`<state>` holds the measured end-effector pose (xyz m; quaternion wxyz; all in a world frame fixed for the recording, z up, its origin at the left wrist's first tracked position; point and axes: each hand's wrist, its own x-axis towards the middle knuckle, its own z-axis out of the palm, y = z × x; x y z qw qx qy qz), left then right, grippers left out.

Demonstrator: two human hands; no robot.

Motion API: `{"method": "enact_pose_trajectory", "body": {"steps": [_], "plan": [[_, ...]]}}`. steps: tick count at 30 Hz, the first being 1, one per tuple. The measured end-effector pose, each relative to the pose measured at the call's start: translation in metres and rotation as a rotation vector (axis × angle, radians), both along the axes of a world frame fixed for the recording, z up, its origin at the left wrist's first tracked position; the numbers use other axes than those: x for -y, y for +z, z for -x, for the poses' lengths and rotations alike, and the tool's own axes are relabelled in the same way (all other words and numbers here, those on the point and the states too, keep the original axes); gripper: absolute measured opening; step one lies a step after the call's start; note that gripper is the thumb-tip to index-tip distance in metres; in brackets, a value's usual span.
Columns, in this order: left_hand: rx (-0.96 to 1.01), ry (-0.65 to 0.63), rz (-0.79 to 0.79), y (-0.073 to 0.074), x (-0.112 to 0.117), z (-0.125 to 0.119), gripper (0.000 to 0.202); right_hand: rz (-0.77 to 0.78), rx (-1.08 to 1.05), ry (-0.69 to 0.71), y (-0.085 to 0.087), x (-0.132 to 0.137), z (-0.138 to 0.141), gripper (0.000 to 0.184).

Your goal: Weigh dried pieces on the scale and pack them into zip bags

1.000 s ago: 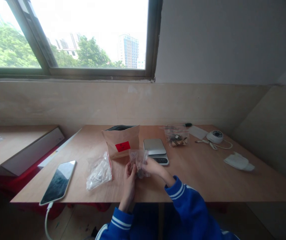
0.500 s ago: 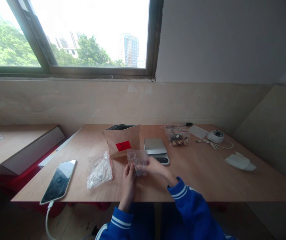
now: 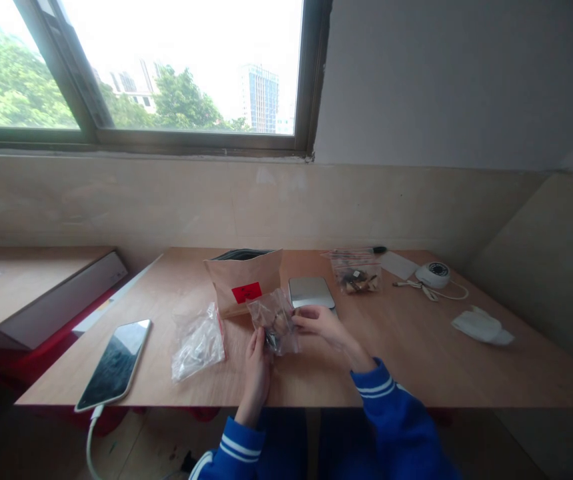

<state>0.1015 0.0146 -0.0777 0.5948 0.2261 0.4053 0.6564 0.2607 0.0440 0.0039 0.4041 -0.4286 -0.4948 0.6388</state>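
Observation:
A small clear plastic bag (image 3: 275, 319) with dark bits inside is held just above the wooden table (image 3: 416, 347). My left hand (image 3: 257, 360) pinches its lower left edge. My right hand (image 3: 322, 325) grips its right side, fingers closed on the plastic. Both wrists wear blue sleeves with white stripes. Behind the bag stands a brown paper pouch (image 3: 244, 288) with a red label, and a small silver scale (image 3: 311, 293) lies partly hidden by my right hand.
An empty-looking clear bag (image 3: 199, 341) lies left of my hands. A phone (image 3: 115, 363) on a white cable rests near the front left edge. At the back right sit a filled zip bag (image 3: 355, 272), a white round device (image 3: 432, 273) and a white cloth (image 3: 481, 325).
The small bag has tilted and shifted slightly up, and my right hand has moved forward over the scale's front. My left hand stays at the bag's lower edge.

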Motion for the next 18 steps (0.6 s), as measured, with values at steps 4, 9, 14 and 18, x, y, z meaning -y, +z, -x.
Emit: {"method": "enact_pose_trajectory", "body": {"steps": [4,9,14,18], "plan": [[0.03,0.033,0.069,0.002,0.001,0.0,0.045,-0.037,0.018,-0.046,0.002,-0.002,-0.001,0.044],[0.062,0.012,0.068,0.007,0.003,0.001,0.042,-0.13,0.051,-0.149,0.013,-0.004,-0.004,0.043],[0.091,-0.021,0.036,0.008,0.002,0.002,0.04,-0.373,-0.024,-0.301,0.062,-0.014,0.003,0.039],[0.077,0.009,0.063,0.006,0.001,0.002,0.035,-0.683,-0.082,-0.3,0.104,-0.034,0.039,0.036]]}}
